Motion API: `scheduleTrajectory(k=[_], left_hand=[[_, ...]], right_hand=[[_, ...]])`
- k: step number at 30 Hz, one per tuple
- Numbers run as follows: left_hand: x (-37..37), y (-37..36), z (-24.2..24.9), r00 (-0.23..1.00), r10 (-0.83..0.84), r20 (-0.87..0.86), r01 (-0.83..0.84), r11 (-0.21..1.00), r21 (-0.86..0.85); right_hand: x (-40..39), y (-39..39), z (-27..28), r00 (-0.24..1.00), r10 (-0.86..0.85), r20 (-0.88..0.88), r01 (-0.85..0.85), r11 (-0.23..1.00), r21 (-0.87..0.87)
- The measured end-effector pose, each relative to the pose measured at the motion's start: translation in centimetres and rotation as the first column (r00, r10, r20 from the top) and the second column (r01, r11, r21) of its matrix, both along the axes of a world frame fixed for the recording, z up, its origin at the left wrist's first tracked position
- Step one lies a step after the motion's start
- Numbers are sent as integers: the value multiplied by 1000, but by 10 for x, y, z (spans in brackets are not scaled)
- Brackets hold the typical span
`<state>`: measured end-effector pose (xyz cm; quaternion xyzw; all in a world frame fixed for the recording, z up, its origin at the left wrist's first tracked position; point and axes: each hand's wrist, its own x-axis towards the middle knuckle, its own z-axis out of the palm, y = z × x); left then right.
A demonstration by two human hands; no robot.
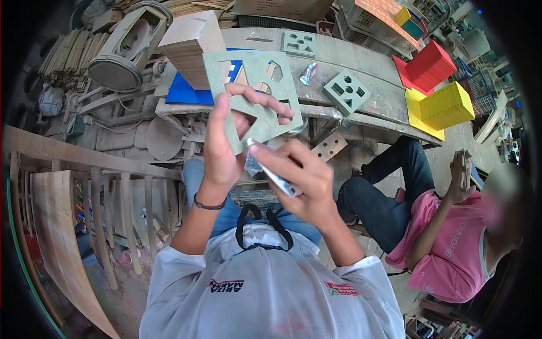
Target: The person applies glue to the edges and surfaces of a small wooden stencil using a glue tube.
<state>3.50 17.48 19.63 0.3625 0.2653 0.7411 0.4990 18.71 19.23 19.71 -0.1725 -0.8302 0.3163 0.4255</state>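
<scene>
My left hand [217, 150] holds up a pale green board [257, 63] with cut-out shapes, its fingers passing through and over the openings. Closed around a slim white-and-blue squeeze tube [289, 188], my right hand [310, 183] is just below the board. The tube's white tip is right at the board's lower edge, and most of its body is hidden in the fingers. Beyond the board, on the bench, lie a thicker green block with shaped holes [346, 91], a similar block [299, 43] and a crumpled shiny tube [308, 74].
The long wooden bench [378, 107] runs across in front. A plain wooden box [195, 48] on a blue panel stands at its left, red [430, 66] and yellow [447, 106] stacks at its right. A person in a pink shirt [446, 248] sits at right. Wooden rails [101, 161] stand at left.
</scene>
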Motion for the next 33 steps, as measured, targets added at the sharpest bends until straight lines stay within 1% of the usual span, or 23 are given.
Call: scheduleTrajectory(k=[1, 2, 4, 5, 6, 8, 9, 11, 12, 13, 14, 16, 17, 18, 20, 21, 25, 26, 27, 28, 30, 32, 33], left_hand=[[4, -1, 5, 999, 37, -20, -38, 999, -30], [5, 0, 4, 999, 42, -18, -42, 999, -31], [7, 0, 2, 998, 63, -22, -63, 998, 4], [6, 1, 1, 993, 97, -64, -98, 995, -17], [5, 1, -1, 993, 100, -61, -102, 995, -19], [3, 2, -6, 996, 83, -30, -83, 996, -10], [2, 2, -7, 996, 80, -30, -80, 997, -11], [2, 1, -8, 986, 132, -97, -133, 991, -1], [2, 0, -7, 987, 129, -95, -130, 991, -5], [3, 0, -6, 986, 141, -90, -143, 990, -17], [4, -1, -6, 984, 155, -85, -157, 987, -26], [5, 0, -9, 984, 173, -46, -175, 984, -26], [3, -1, -8, 982, 175, -67, -176, 984, -2], [2, -3, -8, 981, 175, -88, -174, 984, 19], [2, -2, -10, 977, 195, -90, -193, 981, 31], [2, -3, -10, 972, 201, -117, -200, 980, 21], [-1, -4, -8, 965, 218, -145, -221, 975, -5], [0, -6, -9, 966, 212, -145, -217, 976, -19], [0, -5, -8, 953, 237, -188, -244, 970, -12], [0, -5, -9, 954, 236, -186, -242, 970, -12], [-2, -4, -11, 971, 186, -148, -192, 981, -28], [-2, -4, -8, 969, 186, -161, -191, 981, -19], [-1, -6, -7, 968, 180, -172, -186, 982, -17]], right_hand=[[-2, -1, -1, 1000, 11, 17, -11, 998, 54], [-6, -2, -3, 1000, 15, 19, -16, 998, 53], [-11, -1, -8, 1000, 4, 2, -4, 999, 39], [-12, 1, -9, 1000, 2, 10, -2, 1000, 24], [-13, 2, -10, 1000, 5, 13, -6, 1000, 23], [-16, 3, -12, 1000, -1, 14, 2, 999, -48], [-14, 1, -10, 999, 28, 25, -28, 1000, -10], [-14, 4, -14, 999, 37, 25, -37, 999, -10], [-15, 6, -16, 998, 51, 27, -50, 999, -7], [-18, 13, -17, 1000, -12, 17, 11, 999, 50], [-18, 12, -17, 1000, -12, 21, 11, 999, 50], [-17, 8, -15, 999, 42, 10, -43, 998, 44], [-13, 0, -8, 992, 81, 97, -81, 997, 1], [-14, 2, -10, 992, 82, 100, -82, 997, -4], [-18, 14, -17, 997, 69, 31, -70, 997, 36], [-22, 21, -21, 1000, 17, 10, -17, 997, 72], [-18, 1, -12, 994, 107, 26, -107, 994, 19], [-19, 4, -16, 994, 105, 28, -105, 994, 10], [-22, 13, -22, 997, 73, -2, -72, 997, 33], [-23, 20, -25, 999, 43, -32, -41, 997, 58], [-23, 18, -23, 999, 35, -25, -34, 998, 47], [-18, 5, -15, 992, 125, 12, -125, 992, 9], [-17, 11, -17, 985, 173, -18, -173, 985, 12]])
